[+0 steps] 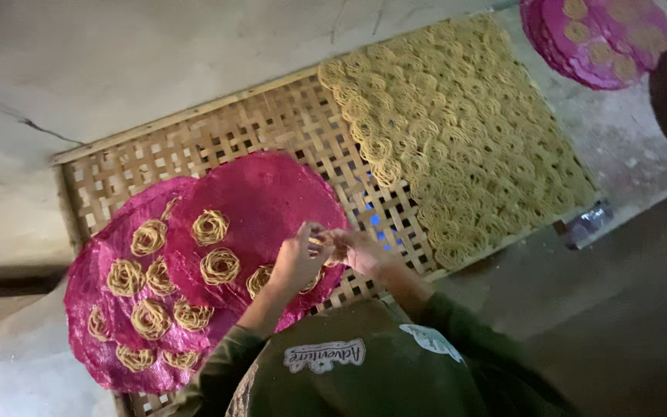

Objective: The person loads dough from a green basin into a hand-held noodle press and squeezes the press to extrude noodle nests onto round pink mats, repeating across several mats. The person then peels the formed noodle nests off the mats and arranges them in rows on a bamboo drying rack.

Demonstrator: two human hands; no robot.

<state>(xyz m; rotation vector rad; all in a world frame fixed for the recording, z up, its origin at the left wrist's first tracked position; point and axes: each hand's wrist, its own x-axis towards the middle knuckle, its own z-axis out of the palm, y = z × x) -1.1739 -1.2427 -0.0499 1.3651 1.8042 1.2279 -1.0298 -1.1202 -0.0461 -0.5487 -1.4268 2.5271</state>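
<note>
Your left hand (296, 259) and right hand (358, 251) together pinch one noodle coil (323, 245) over the woven tray (272, 127); one end carries laid coils (457, 131), the pink mats (264, 193) remain part-loaded.

Two hands, the left hand (295, 259) and right hand (360, 251), meet over one woven bamboo tray (272, 123). Two overlapping pink mats (264, 193) on it carry about eleven noodle coils (219, 266). Many more coils, too numerous to count, fill the tray's far end (457, 131). One further stack of pink mats (596, 38) lies beyond.
</note>
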